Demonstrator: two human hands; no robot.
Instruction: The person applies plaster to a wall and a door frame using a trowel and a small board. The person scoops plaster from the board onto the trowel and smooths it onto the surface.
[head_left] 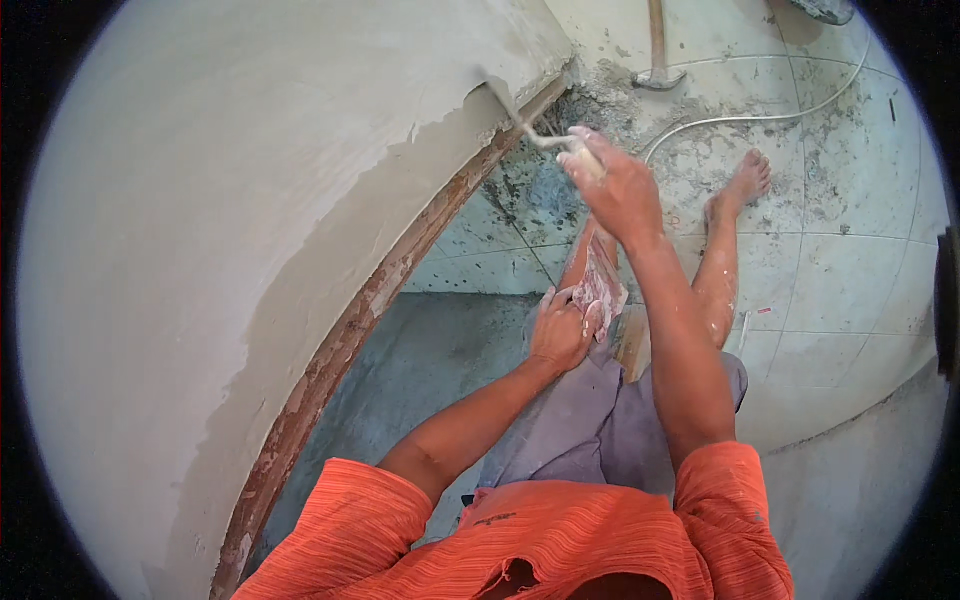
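Plaster already coats most of the wall point(200, 200); the right hand point(620, 185) grips a trowel point(520, 120) at the unfinished bottom edge while the left hand point(560, 330) holds a plaster-smeared board point(600, 285).

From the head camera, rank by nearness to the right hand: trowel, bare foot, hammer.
Measured from the right hand:
1. Trowel, held in that hand, blade on the plastered wall to its left.
2. Bare foot, on the tiles to its right.
3. Hammer, at the top edge.

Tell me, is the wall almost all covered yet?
Mostly. The wall wears smooth pale plaster over its wide upper part. The right hand presses a trowel at the plaster's edge, while the left hand holds a small board. The darker grey strip beside the brown base edge is left.
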